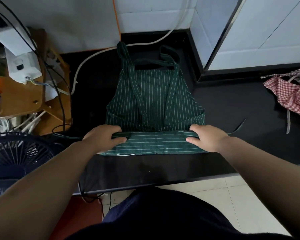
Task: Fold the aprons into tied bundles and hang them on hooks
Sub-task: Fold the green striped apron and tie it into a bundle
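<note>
Step in hand: folding of the first apron. The green striped apron [154,97] is lying flat on the black counter [232,104], its bib end pointing away from the person and its shoulder straps [137,84] lying inward across the cloth. The near hem is sitting turned over into a narrow folded band [156,141] running crosswise.

The left hand [102,136] is gripping the band's left end, fingers curled over the top and thumb on the near face. The right hand [209,138] is gripping the right end likewise. Both grips are closed on the cloth.

A thin waist tie [239,126] is trailing across the counter beyond the right hand. A red checked apron [291,94] is lying crumpled at the counter's far right, well apart.

Judgement: the task is looking early, with no bundle tied and no hooks showing. The next move is likely calling for both hands to turn the band over together towards the bib, ends level, leaving the ties free for binding.
</note>
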### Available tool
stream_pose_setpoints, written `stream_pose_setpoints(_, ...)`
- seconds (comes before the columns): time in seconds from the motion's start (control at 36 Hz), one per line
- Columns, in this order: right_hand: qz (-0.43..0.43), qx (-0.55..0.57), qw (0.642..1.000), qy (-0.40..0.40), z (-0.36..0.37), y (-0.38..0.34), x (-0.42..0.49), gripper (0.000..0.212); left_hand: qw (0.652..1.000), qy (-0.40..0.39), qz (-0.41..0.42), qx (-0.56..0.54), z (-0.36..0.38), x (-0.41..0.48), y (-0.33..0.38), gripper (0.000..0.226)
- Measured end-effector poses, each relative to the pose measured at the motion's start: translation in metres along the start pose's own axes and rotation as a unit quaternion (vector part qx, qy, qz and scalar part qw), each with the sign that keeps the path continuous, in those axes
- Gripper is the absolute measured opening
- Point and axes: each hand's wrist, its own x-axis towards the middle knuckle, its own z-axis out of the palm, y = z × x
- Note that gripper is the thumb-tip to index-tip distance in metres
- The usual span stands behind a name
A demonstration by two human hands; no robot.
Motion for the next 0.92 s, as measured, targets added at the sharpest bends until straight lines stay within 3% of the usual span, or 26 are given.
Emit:
stream_pose_setpoints(0.08, 0.011, 0.035, 0.999, -0.009, -0.003, -0.001, 0.003, 0.044, 0.997, 0.006, -0.038, -0.059, -0.001, 0.001, -0.004, 0.017)
stream_pose_setpoints(0.22, 0.068, 0.086, 0.994, -0.012, -0.002, -0.004, 0.01, 0.042, 0.987, 0.032, -0.12, -0.097, -0.001, 0.002, -0.011, 0.026)
stream_pose_setpoints(0.28, 0.091, 0.081, 0.992, 0.011, 0.001, -0.008, 0.007, 0.045, 0.983, 0.046, -0.158, -0.081, 0.002, 0.0, -0.003, 0.034)
stream_pose_setpoints(0.33, 0.08, -0.009, 0.994, 0.074, 0.003, -0.013, 0.002, 0.044, 0.977, 0.089, -0.194, 0.009, 0.006, 0.0, 0.006, 0.038)
stream_pose_setpoints(0.39, 0.007, -0.123, 0.986, 0.109, 0.009, -0.017, -0.001, 0.041, 0.972, 0.167, -0.148, 0.072, 0.012, -0.003, 0.015, 0.029)
stream_pose_setpoints(0.44, -0.058, -0.122, 0.986, 0.094, 0.016, -0.02, -0.005, 0.041, 0.973, 0.218, 0.001, 0.075, 0.021, -0.007, 0.018, 0.013)
stream_pose_setpoints(0.5, -0.069, -0.064, 0.994, 0.056, 0.021, -0.019, -0.008, 0.058, 0.978, 0.189, 0.076, 0.04, 0.028, -0.013, 0.021, 0.023)
stream_pose_setpoints(0.56, -0.078, -0.072, 0.994, 0.027, 0.024, -0.018, -0.01, 0.083, 0.991, 0.129, 0.034, 0.019, 0.03, -0.021, 0.031, 0.026)
stream_pose_setpoints(0.61, -0.086, -0.095, 0.991, 0.023, 0.023, -0.017, -0.011, 0.078, 0.996, 0.037, 0.001, 0.082, 0.032, -0.026, 0.037, 0.068)
stream_pose_setpoints(0.67, -0.087, -0.096, 0.991, 0.038, 0.02, -0.017, -0.01, 0.061, 0.989, -0.016, 0.003, 0.146, 0.028, -0.03, 0.042, 0.094)
stream_pose_setpoints(0.72, -0.075, -0.069, 0.994, 0.046, 0.011, -0.02, -0.01, 0.045, 0.988, -0.009, 0.011, 0.157, 0.021, -0.026, 0.041, 0.083)
stream_pose_setpoints(0.78, -0.074, -0.042, 0.995, 0.041, 0.003, -0.02, -0.012, 0.028, 0.994, -0.016, 0.009, 0.109, 0.009, -0.02, 0.041, 0.049)
stream_pose_setpoints(0.83, -0.067, -0.02, 0.997, 0.02, -0.007, -0.016, -0.013, 0.028, 0.997, -0.056, -0.007, 0.045, -0.008, -0.016, 0.045, 0.017)
stream_pose_setpoints(0.92, -0.043, -0.001, 0.999, 0.026, -0.015, -0.011, -0.015, 0.026, 0.993, -0.11, -0.035, -0.025, -0.023, -0.015, 0.047, 0.01)
